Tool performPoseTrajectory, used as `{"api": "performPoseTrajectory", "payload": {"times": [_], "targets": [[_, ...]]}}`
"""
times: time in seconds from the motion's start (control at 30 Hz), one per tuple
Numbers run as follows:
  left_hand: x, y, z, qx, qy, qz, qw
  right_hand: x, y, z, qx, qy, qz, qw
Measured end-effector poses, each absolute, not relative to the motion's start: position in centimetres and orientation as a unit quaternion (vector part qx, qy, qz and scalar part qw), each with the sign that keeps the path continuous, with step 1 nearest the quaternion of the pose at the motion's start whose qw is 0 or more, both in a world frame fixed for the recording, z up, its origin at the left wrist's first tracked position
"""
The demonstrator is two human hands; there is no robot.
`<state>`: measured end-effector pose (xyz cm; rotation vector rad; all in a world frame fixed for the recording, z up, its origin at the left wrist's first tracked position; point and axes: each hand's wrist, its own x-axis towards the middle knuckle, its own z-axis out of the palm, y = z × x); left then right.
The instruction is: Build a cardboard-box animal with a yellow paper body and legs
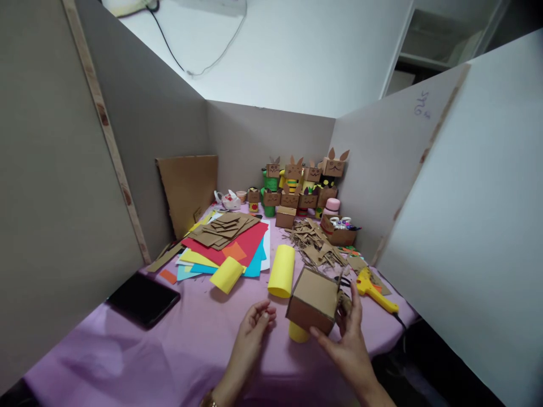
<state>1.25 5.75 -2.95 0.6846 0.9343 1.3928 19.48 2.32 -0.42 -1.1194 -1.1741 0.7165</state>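
My right hand [348, 339] grips a small brown cardboard box [313, 299] from below and from the right, holding it just above the purple table. A short yellow paper tube [298, 332] pokes out under the box. My left hand [253, 327] hovers a little left of the box with its fingers curled loosely and nothing in them. A longer yellow paper roll [282, 270] lies just beyond the box. Another yellow roll [227, 275] rests on the coloured paper stack.
A stack of coloured sheets [237, 249] with brown cardboard pieces sits at centre left. Cardboard scraps [316, 244], a yellow glue gun [373, 289], a small box of scissors [339, 229], finished cardboard animal figures [301, 183] and a black tablet [143, 298] surround the work area. Grey partition walls enclose the table.
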Motion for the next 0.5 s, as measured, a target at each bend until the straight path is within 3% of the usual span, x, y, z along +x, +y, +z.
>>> {"api": "performPoseTrajectory", "payload": {"times": [0.27, 0.37, 0.5], "targets": [[1.2, 5.9, -3.3, 0.301, 0.404, 0.61, 0.612, 19.6, 2.4, -0.3, -0.486, -0.494, 0.325, 0.643], [1.1, 5.9, -3.2, 0.303, 0.404, 0.612, 0.608, 20.2, 2.4, 0.3, -0.47, -0.417, 0.347, 0.696], [1.0, 5.9, -3.1, 0.311, 0.405, 0.609, 0.606, 21.5, 2.4, 1.2, -0.386, -0.3, 0.467, 0.737]]}}
